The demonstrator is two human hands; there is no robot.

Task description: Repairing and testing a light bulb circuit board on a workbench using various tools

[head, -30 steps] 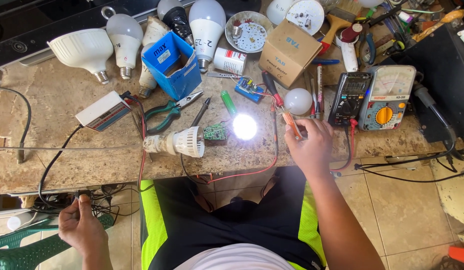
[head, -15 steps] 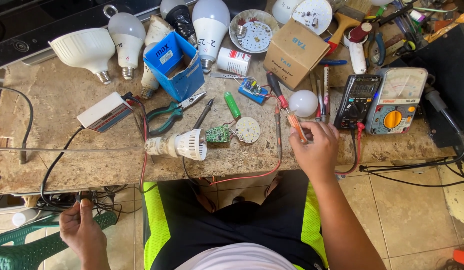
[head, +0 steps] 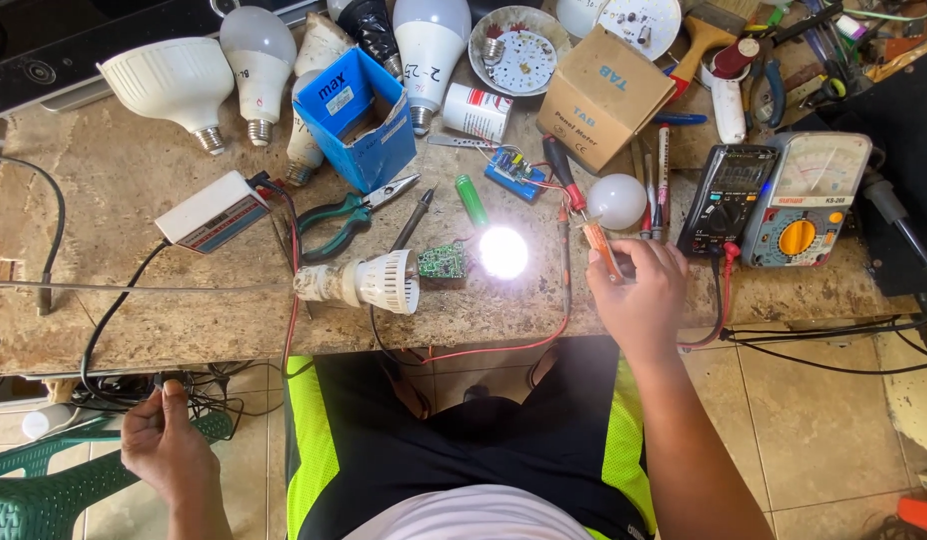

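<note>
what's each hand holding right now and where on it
The right hand pinches an orange-handled tool by its near end, on the bench. The left hand, below the bench edge, grips the black cables at a dark end piece; what that piece is cannot be told.

The person wears black shorts with neon-yellow side panels, a white shirt hem, and bare forearms.

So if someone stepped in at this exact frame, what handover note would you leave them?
Left hand: below the bench edge, fingers on the black cables hanging there.
Right hand: on the bench, pinching an orange-handled tool.
LED disc: lit brightly, beside the small green circuit board and the open white bulb housing lying on its side.
Nearby: green pliers, two multimeters.
Done: the disc lights up.
Left: the bulb is in parts, its dome off.
</note>
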